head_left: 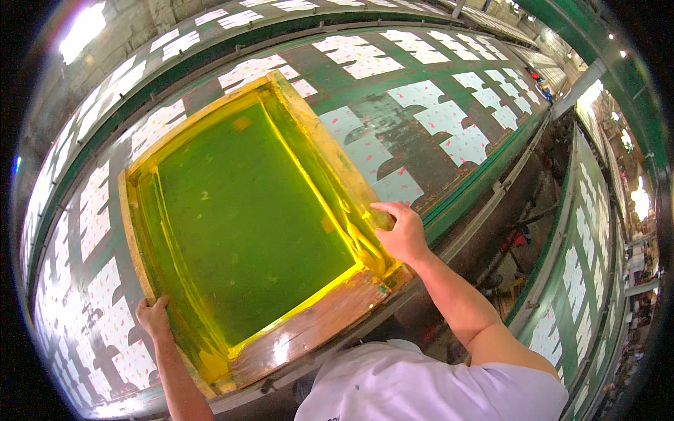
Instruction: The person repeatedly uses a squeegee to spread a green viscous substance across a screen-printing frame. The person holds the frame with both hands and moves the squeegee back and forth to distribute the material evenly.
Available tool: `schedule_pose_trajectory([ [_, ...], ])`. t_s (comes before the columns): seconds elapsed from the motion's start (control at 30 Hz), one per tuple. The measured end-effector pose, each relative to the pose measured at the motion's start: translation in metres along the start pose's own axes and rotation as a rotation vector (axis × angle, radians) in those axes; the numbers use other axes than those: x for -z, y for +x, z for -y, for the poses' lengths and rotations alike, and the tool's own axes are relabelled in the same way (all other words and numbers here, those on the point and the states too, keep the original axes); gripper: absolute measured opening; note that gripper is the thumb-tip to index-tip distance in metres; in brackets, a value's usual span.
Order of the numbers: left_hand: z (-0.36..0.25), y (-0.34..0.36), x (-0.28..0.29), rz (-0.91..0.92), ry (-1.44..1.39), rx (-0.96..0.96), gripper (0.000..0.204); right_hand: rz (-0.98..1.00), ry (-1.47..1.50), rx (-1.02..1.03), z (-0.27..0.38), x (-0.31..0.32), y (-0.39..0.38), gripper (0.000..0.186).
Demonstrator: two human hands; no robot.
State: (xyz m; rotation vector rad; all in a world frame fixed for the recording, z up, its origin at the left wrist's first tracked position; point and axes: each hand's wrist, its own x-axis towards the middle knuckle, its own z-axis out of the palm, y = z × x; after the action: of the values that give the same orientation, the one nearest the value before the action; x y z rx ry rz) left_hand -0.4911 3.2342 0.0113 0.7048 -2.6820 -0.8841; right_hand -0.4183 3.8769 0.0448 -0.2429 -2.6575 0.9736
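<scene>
One left hand [154,321], one right hand [405,236], both partly hidden, gripping yellow-stained frame [312,328]

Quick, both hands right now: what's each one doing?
Left hand: closed on the left edge of the wooden frame.
Right hand: partly curled at the frame's right side; firm grip can't be told.

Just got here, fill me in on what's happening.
A person has a wooden frame with a yellow-green panel over a long green table. The left hand grips its left side; the right hand is at its right side. White pieces with small reddish marks lie in rows around it.
</scene>
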Motion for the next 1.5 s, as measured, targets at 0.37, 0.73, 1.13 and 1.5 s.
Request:
schedule_pose_trajectory([
  [0.37,-0.201,-0.144,-0.141,0.018,0.014,0.093,0.034,-0.039,0.101,-0.165,-0.217,0.106,0.067,0.056],
  [0.73,-0.257,-0.194,-0.207,-0.018,0.075,0.005,0.040,0.022,0.150,-0.212,-0.308,0.156,0.100,0.060],
  [1.13,-0.239,-0.186,-0.227,0.071,0.215,0.078,0.054,0.258,-0.250,0.361,-0.241,0.171,0.066,0.064],
  [1.5,-0.242,-0.186,-0.229,0.051,0.061,0.087,0.053,0.815,-0.125,0.780,-0.144,0.151,0.009,0.059],
])
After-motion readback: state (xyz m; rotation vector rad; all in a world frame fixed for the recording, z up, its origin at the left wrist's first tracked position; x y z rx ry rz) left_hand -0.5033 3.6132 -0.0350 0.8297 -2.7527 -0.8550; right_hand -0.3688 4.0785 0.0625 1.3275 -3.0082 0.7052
